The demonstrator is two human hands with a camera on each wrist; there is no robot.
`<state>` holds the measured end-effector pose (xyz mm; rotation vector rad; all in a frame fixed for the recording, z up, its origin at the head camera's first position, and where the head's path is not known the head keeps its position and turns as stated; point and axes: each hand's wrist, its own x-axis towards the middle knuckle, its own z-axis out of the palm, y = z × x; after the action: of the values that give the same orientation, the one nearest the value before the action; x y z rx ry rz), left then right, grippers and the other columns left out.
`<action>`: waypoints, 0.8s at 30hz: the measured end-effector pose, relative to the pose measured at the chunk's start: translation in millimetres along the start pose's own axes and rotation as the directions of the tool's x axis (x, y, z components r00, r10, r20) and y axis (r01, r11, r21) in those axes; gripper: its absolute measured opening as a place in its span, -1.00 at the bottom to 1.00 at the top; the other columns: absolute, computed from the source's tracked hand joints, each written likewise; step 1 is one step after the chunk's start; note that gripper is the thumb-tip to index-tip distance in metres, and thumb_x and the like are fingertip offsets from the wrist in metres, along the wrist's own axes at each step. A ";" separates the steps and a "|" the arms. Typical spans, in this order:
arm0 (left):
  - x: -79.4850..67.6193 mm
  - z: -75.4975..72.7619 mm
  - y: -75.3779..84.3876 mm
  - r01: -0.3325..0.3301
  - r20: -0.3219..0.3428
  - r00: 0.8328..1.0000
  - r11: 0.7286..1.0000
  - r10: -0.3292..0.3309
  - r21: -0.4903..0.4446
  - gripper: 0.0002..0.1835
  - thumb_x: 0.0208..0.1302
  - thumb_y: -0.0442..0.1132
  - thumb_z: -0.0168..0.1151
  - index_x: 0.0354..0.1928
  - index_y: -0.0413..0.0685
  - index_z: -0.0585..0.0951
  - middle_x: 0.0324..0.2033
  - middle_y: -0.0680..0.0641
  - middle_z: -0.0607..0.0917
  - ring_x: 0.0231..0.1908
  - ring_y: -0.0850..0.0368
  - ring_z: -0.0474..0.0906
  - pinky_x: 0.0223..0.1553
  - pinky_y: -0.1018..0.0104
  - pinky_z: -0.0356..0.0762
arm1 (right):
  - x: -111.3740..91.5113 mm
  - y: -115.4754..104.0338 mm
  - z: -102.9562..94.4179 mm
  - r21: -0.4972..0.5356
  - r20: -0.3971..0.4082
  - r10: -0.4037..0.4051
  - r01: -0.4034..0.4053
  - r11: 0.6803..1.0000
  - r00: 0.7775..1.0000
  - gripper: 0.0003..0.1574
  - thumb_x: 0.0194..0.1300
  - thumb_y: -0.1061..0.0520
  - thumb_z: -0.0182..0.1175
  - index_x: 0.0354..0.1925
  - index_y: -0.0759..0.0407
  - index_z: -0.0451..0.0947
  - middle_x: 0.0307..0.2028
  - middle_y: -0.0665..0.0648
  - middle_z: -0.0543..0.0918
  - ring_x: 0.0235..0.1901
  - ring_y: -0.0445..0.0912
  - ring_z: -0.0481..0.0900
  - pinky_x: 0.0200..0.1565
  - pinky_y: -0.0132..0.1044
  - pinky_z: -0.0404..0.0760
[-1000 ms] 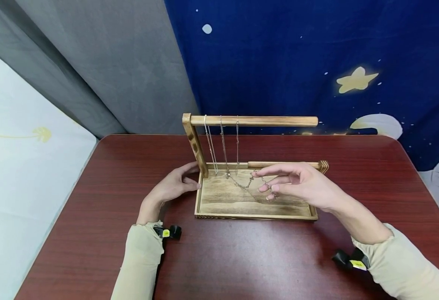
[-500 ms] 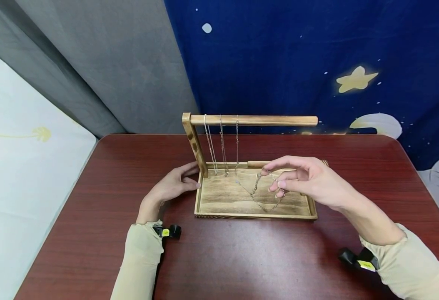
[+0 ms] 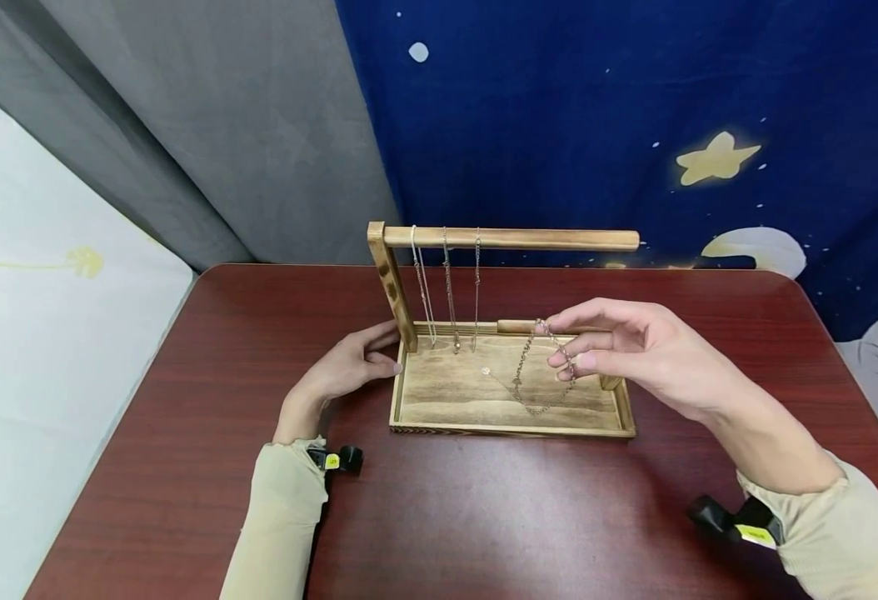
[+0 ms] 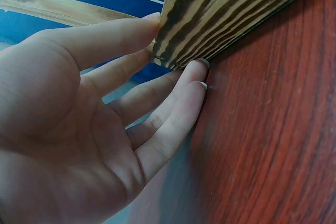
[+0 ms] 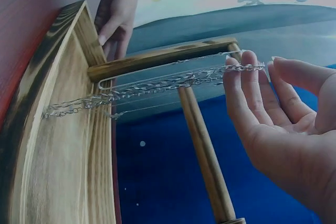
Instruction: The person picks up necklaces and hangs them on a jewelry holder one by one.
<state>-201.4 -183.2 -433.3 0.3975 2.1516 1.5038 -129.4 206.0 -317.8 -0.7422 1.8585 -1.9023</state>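
My right hand [image 3: 634, 350] holds a thin silver chain necklace [image 3: 517, 380] between index finger and thumb, above the tray of a wooden jewelry stand [image 3: 439, 404]. The necklace hangs in a loop, with a small pale piece [image 3: 486, 371] at the end of its tail. In the right wrist view the chain [image 5: 244, 68] runs from the fingertips across the hand's gap. Three other necklaces [image 3: 477, 271] hang from the stand's upper bar [image 3: 559, 240], toward its left end. My left hand [image 3: 345, 367] grips the stand's left end, thumb and fingers around the wooden corner [image 4: 210, 14].
The stand rests on a reddish-brown table [image 3: 454, 517]. A lower wooden rod [image 3: 517, 327] lies along the tray's back edge, partly behind my right hand. Beyond the table hang a grey curtain [image 3: 244, 108] and a blue star-patterned one [image 3: 559, 108].
My right hand has moved right and slightly up, carrying the necklace; its tail has swung clear of the hanging chains and its loop hangs wider. The left hand has stayed in place.
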 end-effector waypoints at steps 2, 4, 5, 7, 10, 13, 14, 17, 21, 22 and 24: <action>0.3 -0.3 -0.3 0.002 0.001 1.000 1.000 -0.002 -0.001 -0.19 0.29 -0.47 0.27 0.52 -0.22 0.13 0.42 -0.28 0.30 -0.11 0.18 0.66 -0.01 0.46 0.51 | -0.5 -1.6 -1.0 0.029 0.019 -0.030 0.029 0.999 0.999 -0.47 0.34 0.54 0.07 0.26 0.41 0.42 0.24 0.26 0.53 0.05 0.13 0.65 -0.04 -0.03 0.65; 0.3 -0.5 -0.3 0.006 0.000 1.000 1.000 -0.006 0.000 -0.19 0.30 -0.47 0.27 0.53 -0.22 0.13 0.42 -0.28 0.30 -0.08 0.14 0.66 -0.01 0.46 0.51 | -0.9 -3.7 -1.7 0.050 0.034 -0.048 0.046 0.998 0.998 -0.43 0.35 0.56 0.03 0.30 0.40 0.40 0.28 0.25 0.49 0.08 0.14 0.63 -0.04 -0.01 0.64; 0.3 -0.6 -0.3 0.007 -0.001 1.000 1.000 -0.007 0.002 -0.19 0.30 -0.47 0.27 0.53 -0.22 0.13 0.42 -0.28 0.30 -0.07 0.12 0.66 -0.01 0.46 0.51 | -1.1 -4.5 -2.1 0.056 0.042 -0.061 0.059 0.997 0.997 -0.42 0.35 0.57 0.02 0.31 0.40 0.38 0.30 0.25 0.48 0.09 0.14 0.62 -0.04 -0.02 0.65; 0.4 -0.9 -0.1 0.011 -0.002 1.000 1.000 -0.011 0.000 -0.19 0.30 -0.47 0.27 0.53 -0.21 0.13 0.42 -0.28 0.30 -0.04 0.07 0.66 -0.01 0.46 0.51 | -1.4 -6.8 -2.7 0.064 0.058 -0.086 0.083 0.995 0.995 -0.39 0.35 0.58 -0.02 0.34 0.39 0.35 0.34 0.25 0.44 0.11 0.13 0.61 -0.03 -0.02 0.64; 0.4 -1.4 -0.3 0.014 -0.002 1.000 1.000 -0.014 -0.009 -0.19 0.31 -0.47 0.26 0.53 -0.21 0.12 0.42 -0.28 0.30 -0.02 0.02 0.66 0.00 0.46 0.50 | -1.9 -9.6 -3.9 0.082 0.096 -0.151 0.143 0.986 0.984 -0.36 0.36 0.61 -0.08 0.38 0.45 0.28 0.39 0.33 0.34 0.14 0.18 0.57 -0.01 0.00 0.63; 0.4 -1.5 -0.6 0.012 0.004 1.000 1.000 -0.012 -0.020 -0.19 0.31 -0.48 0.25 0.53 -0.22 0.11 0.42 -0.29 0.30 -0.01 0.00 0.66 0.01 0.46 0.50 | -3.9 -12.8 -5.3 0.094 0.113 -0.181 0.170 0.981 0.977 -0.33 0.35 0.63 -0.11 0.40 0.47 0.22 0.42 0.37 0.26 0.16 0.19 0.54 -0.02 0.03 0.63; 0.2 -1.4 -0.2 0.011 0.007 1.000 1.000 -0.011 -0.020 -0.19 0.31 -0.49 0.25 0.53 -0.22 0.10 0.42 -0.29 0.29 -0.02 0.00 0.66 0.01 0.46 0.50 | -4.7 -13.7 -5.8 0.097 0.118 -0.186 0.175 0.980 0.975 -0.32 0.35 0.64 -0.12 0.41 0.48 0.20 0.43 0.38 0.24 0.16 0.21 0.54 -0.04 0.04 0.63; -0.2 -0.9 0.3 -0.002 0.018 1.000 1.000 0.002 -0.007 -0.19 0.31 -0.48 0.24 0.53 -0.25 0.09 0.43 -0.30 0.27 -0.04 0.07 0.65 0.01 0.47 0.49 | -8.8 -16.9 -7.1 0.103 0.114 -0.170 0.158 0.982 0.979 -0.28 0.34 0.65 -0.14 0.43 0.46 0.16 0.46 0.34 0.19 0.15 0.19 0.54 -0.11 0.07 0.65; -0.5 -0.3 0.8 -0.015 0.029 0.999 1.000 0.015 0.010 -0.19 0.32 -0.47 0.24 0.53 -0.25 0.09 0.44 -0.30 0.25 -0.06 0.16 0.63 0.00 0.48 0.49 | -13.8 -19.6 -9.4 0.127 0.130 -0.183 0.167 0.978 0.974 -0.25 0.32 0.68 -0.20 0.45 0.49 0.07 0.49 0.37 0.10 0.13 0.18 0.55 -0.17 0.11 0.66; -0.5 -0.2 0.8 -0.017 0.030 0.999 1.000 0.017 0.013 -0.19 0.32 -0.47 0.24 0.53 -0.25 0.09 0.44 -0.30 0.24 -0.05 0.16 0.62 0.00 0.48 0.49 | -15.2 -20.4 -10.1 0.130 0.130 -0.185 0.169 0.977 0.974 -0.24 0.31 0.69 -0.20 0.45 0.50 0.06 0.49 0.38 0.08 0.13 0.17 0.55 -0.18 0.11 0.66; -0.7 0.2 1.1 -0.019 0.030 0.999 1.000 0.018 0.016 -0.19 0.32 -0.47 0.25 0.53 -0.25 0.09 0.44 -0.30 0.24 -0.03 0.13 0.61 0.00 0.48 0.49 | -18.6 -21.6 -12.0 0.127 0.126 -0.187 0.171 0.977 0.974 -0.23 0.30 0.70 -0.19 0.46 0.50 0.05 0.49 0.38 0.08 0.12 0.16 0.56 -0.17 0.09 0.66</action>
<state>-200.8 -183.0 -432.1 0.4441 2.1437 1.4819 -120.0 228.0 -298.2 -1.0050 1.6311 -1.9930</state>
